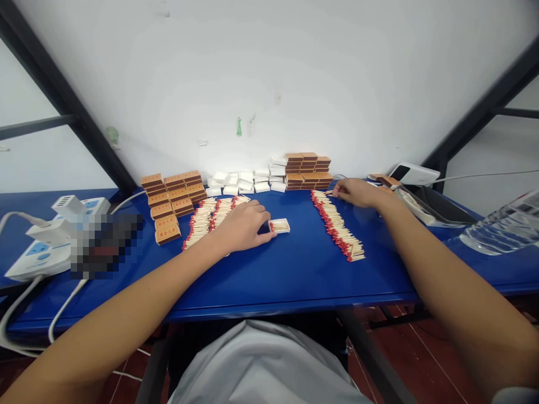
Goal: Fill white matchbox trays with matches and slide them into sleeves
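Note:
A small white matchbox tray (283, 226) with some matchsticks inside lies on the blue table. My left hand (244, 227) has its thumb and fingers closed at the tray's left end. Under and beside that hand are rows of red-tipped matchsticks (201, 221). Farther right, a long slanting row of matchsticks (337, 224) runs from back to front. At its far end my right hand (356, 192) pinches what looks like a matchstick (329, 192), though the fingertips are small in view.
Stacked brown matchboxes (172, 202) stand at left, more matchbox covers (307, 171) at the back. White empty trays (246, 182) sit between. A power strip (37, 258) with cables is far left; a white device (415, 173) and plastic bottle (501, 227) are right. A wall (269, 67) rises behind.

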The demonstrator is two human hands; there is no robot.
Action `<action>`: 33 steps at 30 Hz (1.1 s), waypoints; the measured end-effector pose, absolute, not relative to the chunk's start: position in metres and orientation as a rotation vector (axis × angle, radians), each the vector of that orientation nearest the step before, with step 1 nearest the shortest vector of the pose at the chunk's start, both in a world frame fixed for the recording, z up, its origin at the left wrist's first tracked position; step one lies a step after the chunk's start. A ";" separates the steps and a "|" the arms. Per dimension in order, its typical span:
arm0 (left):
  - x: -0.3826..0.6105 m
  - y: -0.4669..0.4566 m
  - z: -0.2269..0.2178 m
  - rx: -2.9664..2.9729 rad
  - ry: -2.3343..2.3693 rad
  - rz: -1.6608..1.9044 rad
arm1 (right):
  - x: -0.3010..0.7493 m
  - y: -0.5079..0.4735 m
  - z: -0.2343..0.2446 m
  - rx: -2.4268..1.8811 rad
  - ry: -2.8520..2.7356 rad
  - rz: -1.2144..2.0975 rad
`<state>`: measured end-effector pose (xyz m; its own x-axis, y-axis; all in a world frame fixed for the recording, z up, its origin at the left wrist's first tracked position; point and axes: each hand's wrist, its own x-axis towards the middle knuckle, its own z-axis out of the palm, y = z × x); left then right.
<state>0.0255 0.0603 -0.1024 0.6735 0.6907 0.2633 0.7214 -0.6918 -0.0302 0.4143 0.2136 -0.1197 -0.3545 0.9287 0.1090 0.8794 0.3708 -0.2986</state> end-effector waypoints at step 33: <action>0.026 0.062 -0.105 -2.736 -1.206 -0.372 | 0.319 0.156 -0.096 -1.019 -2.455 -0.010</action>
